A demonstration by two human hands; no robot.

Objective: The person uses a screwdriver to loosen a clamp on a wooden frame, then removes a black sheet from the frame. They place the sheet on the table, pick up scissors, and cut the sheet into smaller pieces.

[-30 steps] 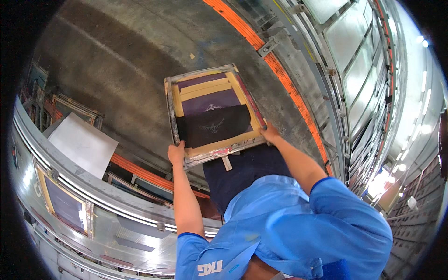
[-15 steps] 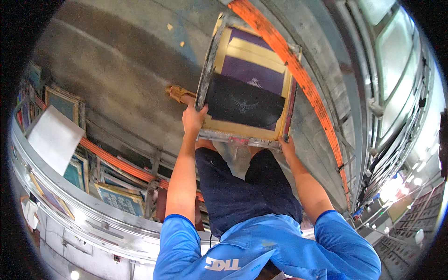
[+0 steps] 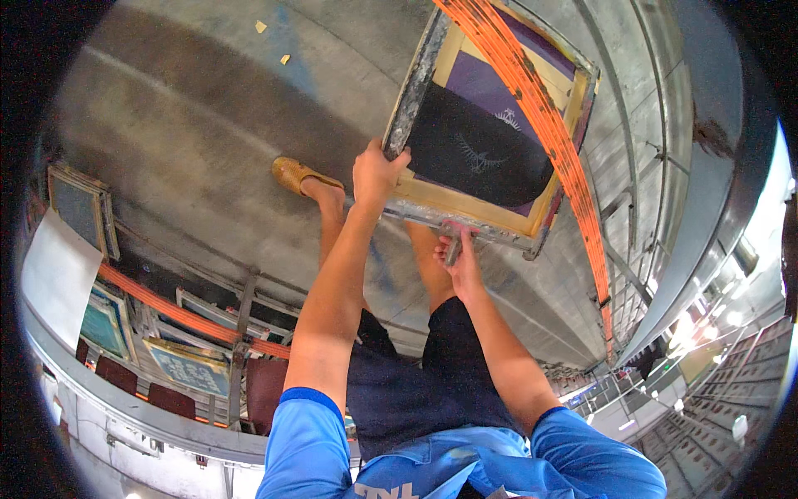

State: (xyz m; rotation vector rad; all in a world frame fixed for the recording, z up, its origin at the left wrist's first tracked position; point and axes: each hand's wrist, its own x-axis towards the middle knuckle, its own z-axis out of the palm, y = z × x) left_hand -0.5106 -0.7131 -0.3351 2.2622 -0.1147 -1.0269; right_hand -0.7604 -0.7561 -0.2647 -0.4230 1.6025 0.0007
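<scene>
A screen-printing frame [image 3: 405, 116] is held out in front of me, tilted, with a purple mesh edged in yellowish tape. A black sheet-like panel [image 3: 465, 137] with a pale spiky motif covers part of the mesh. My left hand [image 3: 378, 172] is closed round the frame's left bar near its near-left corner. At the middle of the near bar, my right hand [image 3: 461, 258] has its fingers closed about a small grey handle-like part [image 3: 454, 248] that sticks out below the frame. The far right part of the frame is crossed by an orange rail.
The orange rail [image 3: 573, 175] curves along the right, passing over the frame. At lower left, several stored screen frames [image 3: 187, 364] stand in a rack beside a white sheet [image 3: 58, 266]. My foot in a yellow-brown shoe [image 3: 291, 175] rests on the grey floor [image 3: 191, 116].
The frame now lies farther right and more turned in the view. My right hand has shifted from the near-right corner to the middle of the near bar. My left hand keeps its grip.
</scene>
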